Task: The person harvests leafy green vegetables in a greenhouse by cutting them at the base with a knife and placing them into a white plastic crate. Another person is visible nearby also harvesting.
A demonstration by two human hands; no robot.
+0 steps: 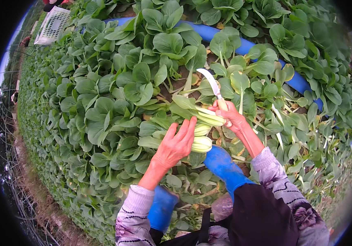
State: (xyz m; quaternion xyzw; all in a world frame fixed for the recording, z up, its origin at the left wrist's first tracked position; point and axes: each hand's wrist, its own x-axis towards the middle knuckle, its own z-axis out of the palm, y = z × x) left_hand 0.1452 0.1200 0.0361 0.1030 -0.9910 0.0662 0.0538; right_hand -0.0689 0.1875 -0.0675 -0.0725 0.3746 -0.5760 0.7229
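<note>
Two cut heads of bok choy (202,144) lie under and beside my left hand (177,140), which rests over their leaves with its fingers spread. Above them, another head of bok choy (211,119) has its pale base at my right hand (230,115). That hand grips the light handle of a curved harvesting knife (210,80), whose blade points up and to the left. Whether my left hand also grips any stalks is hidden by its own back and fingers.
Growing bok choy (96,117) surrounds the hands. A blue hose (205,30) curves through the plants beyond them. My blue boots (223,164) stand among cut leaves. A white plastic crate (53,24) is at the upper left, near part of another person (53,2).
</note>
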